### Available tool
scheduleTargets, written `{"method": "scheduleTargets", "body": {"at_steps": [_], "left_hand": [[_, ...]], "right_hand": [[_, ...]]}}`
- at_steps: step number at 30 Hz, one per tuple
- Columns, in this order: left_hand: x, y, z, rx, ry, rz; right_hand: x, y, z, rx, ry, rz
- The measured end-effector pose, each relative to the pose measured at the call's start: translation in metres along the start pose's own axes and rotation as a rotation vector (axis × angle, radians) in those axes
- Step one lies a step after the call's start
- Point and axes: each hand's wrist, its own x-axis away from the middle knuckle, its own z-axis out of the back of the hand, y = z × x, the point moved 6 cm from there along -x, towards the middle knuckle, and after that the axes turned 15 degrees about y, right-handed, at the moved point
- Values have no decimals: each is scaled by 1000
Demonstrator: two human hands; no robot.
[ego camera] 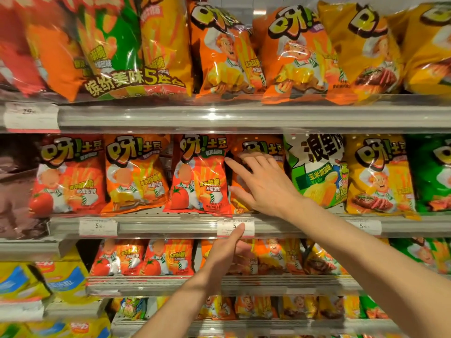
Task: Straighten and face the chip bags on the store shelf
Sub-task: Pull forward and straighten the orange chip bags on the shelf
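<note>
**Reaching for a recessed orange bag on the middle shelf**

Pressing flat against an orange chip bag (256, 147), the right hand (263, 184) has its fingers spread wide and grips nothing. That bag sits on the middle shelf (170, 226), near the centre of its front edge, set back behind the red tomato bag (199, 174) on its left and beside the green-and-white bag (317, 169) on its right. The left hand (225, 257) hangs below the shelf's front edge, one finger raised at the price tag (235, 228); its other fingers look loosely curled and empty.

These bags are likely light, air-puffed and slick, their contents easily crushed. Pinching the top seam or cupping both side edges seems safest when drawing one toward the front edge.
</note>
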Motion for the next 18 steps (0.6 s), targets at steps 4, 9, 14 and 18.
{"method": "scheduleTargets", "body": {"at_steps": [4, 9, 14, 18], "left_hand": [[0, 1, 2, -7, -4, -12], [1, 2, 4, -4, -9, -33], [3, 5, 5, -13, -16, -49], [2, 5, 5, -42, -27, -51]], "right_hand": [[-11, -6, -10, -19, -48, 41], [-12, -1, -20, -8, -74, 53], [-14, -1, -23, -6, -78, 52], [-15, -2, -27, 1, -76, 51]]}}
